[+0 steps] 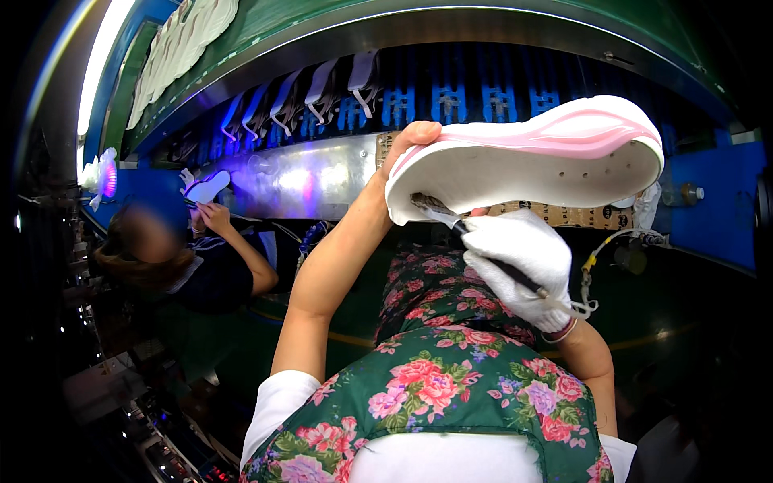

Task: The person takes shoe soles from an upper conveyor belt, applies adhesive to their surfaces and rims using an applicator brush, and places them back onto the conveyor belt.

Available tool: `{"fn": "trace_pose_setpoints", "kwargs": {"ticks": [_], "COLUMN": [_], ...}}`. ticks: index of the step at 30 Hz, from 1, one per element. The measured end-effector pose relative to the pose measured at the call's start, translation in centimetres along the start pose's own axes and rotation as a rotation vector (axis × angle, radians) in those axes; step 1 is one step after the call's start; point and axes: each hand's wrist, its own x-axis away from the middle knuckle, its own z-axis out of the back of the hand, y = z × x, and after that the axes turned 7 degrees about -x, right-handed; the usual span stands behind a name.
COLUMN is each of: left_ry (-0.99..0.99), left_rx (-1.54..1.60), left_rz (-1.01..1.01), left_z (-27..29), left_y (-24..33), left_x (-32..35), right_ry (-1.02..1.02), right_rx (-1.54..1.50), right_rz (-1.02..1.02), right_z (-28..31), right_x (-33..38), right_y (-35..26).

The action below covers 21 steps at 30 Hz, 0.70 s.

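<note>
A white and pink shoe sole (515,173) is held up before me, its hollow inner side tilted toward me. My bare left hand (407,145) grips it at its left end, fingers wrapped over the upper rim. My right hand (519,258), in a white knit glove, is closed round a dark-handled brush (455,225) with a thin tube at its back end. The bristles touch the inside of the sole near its left end. Several small holes show in the sole's right part.
Behind the sole runs a metal ledge (322,173) with brown cardboard (592,217). Beyond it, several shoe parts (322,88) hang on a blue-lit rack. A co-worker (201,249) at the left holds another sole (207,187). A clear bottle (684,194) lies at the right.
</note>
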Motion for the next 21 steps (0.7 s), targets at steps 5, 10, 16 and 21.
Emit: {"fn": "trace_pose_setpoints", "kwargs": {"ticks": [5,10,16,21], "left_ry": [-0.193,0.106,-0.049,-0.234], "left_rx": [-0.043,0.023,0.125,0.12], "left_rz": [0.049,-0.123,-0.21,-0.238], "left_z": [0.8,-1.5,-1.0,1.1], "left_y": [0.2,-0.4,-1.1,-1.2], "left_x": [-0.5,-0.2,-1.3,-1.5], "right_ry": [-0.139,0.096,0.022,0.001], "right_rx": [-0.222,-0.211,-0.486,-0.25], "right_rz": [-0.107,-0.174,-0.368,-0.314], "right_z": [-1.1,-0.8,-1.6,-2.0], "right_x": [0.5,0.5,1.0,0.4], "right_y": [-0.7,0.2,-0.3,-0.4]}}
